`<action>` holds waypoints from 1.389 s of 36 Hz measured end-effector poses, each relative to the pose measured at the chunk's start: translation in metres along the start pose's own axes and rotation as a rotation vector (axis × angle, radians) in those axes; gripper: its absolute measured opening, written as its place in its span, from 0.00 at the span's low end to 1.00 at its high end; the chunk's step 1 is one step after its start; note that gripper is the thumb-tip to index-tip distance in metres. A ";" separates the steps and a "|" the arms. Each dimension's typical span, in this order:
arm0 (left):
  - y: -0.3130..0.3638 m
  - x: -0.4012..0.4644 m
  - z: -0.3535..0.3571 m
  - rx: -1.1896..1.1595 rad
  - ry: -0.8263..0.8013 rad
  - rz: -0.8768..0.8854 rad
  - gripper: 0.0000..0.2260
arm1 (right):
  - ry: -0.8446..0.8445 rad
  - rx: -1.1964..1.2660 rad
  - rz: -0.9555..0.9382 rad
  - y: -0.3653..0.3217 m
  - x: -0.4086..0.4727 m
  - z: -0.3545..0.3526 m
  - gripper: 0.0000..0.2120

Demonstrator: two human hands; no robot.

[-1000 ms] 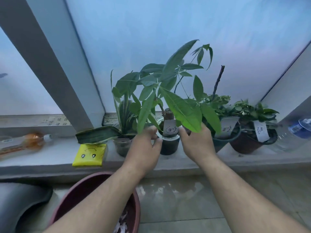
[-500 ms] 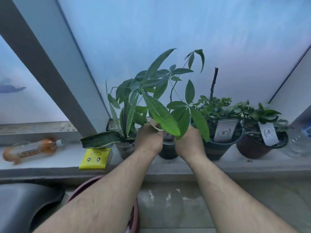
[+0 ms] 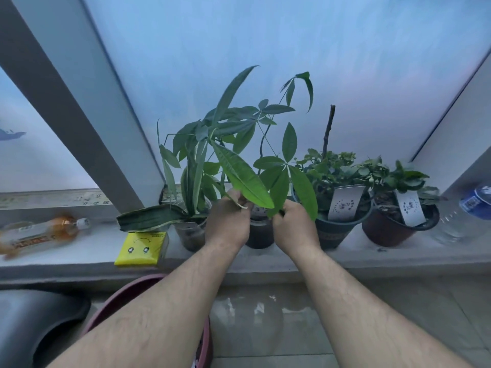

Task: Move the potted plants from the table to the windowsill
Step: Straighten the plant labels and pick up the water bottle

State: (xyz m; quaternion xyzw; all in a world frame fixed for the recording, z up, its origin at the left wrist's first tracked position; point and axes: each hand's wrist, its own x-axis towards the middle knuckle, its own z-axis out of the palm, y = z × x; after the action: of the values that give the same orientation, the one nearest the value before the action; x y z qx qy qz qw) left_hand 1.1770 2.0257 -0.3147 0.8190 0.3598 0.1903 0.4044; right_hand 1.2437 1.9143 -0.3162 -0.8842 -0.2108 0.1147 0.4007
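Note:
A small dark pot (image 3: 259, 236) with a tall, large-leaved plant (image 3: 240, 171) stands on the grey windowsill (image 3: 398, 257). My left hand (image 3: 228, 224) and my right hand (image 3: 295, 228) wrap the pot's top from either side, with their fingers curled under the leaves. To its left a striped-leaf plant grows in a clear pot (image 3: 190, 233). On its right stand a dark green pot (image 3: 335, 233) and a brown pot (image 3: 385, 231), each bushy and carrying a white tag.
A yellow packet (image 3: 142, 248) and a lying orange bottle (image 3: 39, 233) occupy the sill's left part. A clear water bottle (image 3: 463, 217) stands at its right end. Below the sill are a maroon pot (image 3: 119, 294) and a dark grey object (image 3: 34, 320).
The small dark pot has gone further back between its neighbours and rests on the sill. Both hands have closed in round its top, and leaves now hide its tag.

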 end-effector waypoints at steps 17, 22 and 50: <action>-0.007 -0.005 -0.005 0.090 -0.075 -0.061 0.05 | -0.004 0.031 -0.013 -0.004 -0.005 -0.001 0.17; -0.009 -0.016 -0.024 0.010 -0.139 -0.119 0.14 | -0.002 -0.014 -0.027 0.002 -0.004 -0.003 0.15; 0.019 -0.104 0.010 -0.199 -0.411 -0.023 0.27 | -0.060 0.139 0.218 0.018 -0.056 -0.083 0.08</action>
State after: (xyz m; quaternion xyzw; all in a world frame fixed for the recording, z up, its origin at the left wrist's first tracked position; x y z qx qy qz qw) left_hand 1.1221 1.9355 -0.3083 0.7924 0.2587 0.0494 0.5502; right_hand 1.2299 1.8230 -0.2742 -0.8681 -0.1168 0.1984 0.4397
